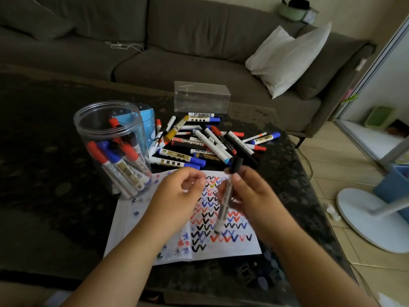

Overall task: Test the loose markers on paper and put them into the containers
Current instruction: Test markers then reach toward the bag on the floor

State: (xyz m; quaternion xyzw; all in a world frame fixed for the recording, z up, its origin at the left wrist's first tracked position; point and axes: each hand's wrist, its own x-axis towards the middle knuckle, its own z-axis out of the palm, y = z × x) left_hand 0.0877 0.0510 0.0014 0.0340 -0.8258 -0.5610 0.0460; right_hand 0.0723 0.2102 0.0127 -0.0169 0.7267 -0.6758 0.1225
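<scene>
Over the paper (223, 218) near the table's (55, 173) front edge, the right hand (247, 193) grips a black-capped marker (226, 200) — cap up, base toward the zigzags — while the left hand (177, 193) hovers beside it, fingers loosely curled and holding nothing, with the loose markers (205, 140) heaped mid-table beside the clear jar (115, 147) of markers.

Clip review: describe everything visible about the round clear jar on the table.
The round clear plastic jar stands upright and lidless on the dark table, left of the loose marker pile. Its ribbed rim is open. Inside, capped red, blue and black markers lean at angles. Its base meets the test paper's upper left corner. A blue container stands right behind it. Neither hand touches it.
</scene>
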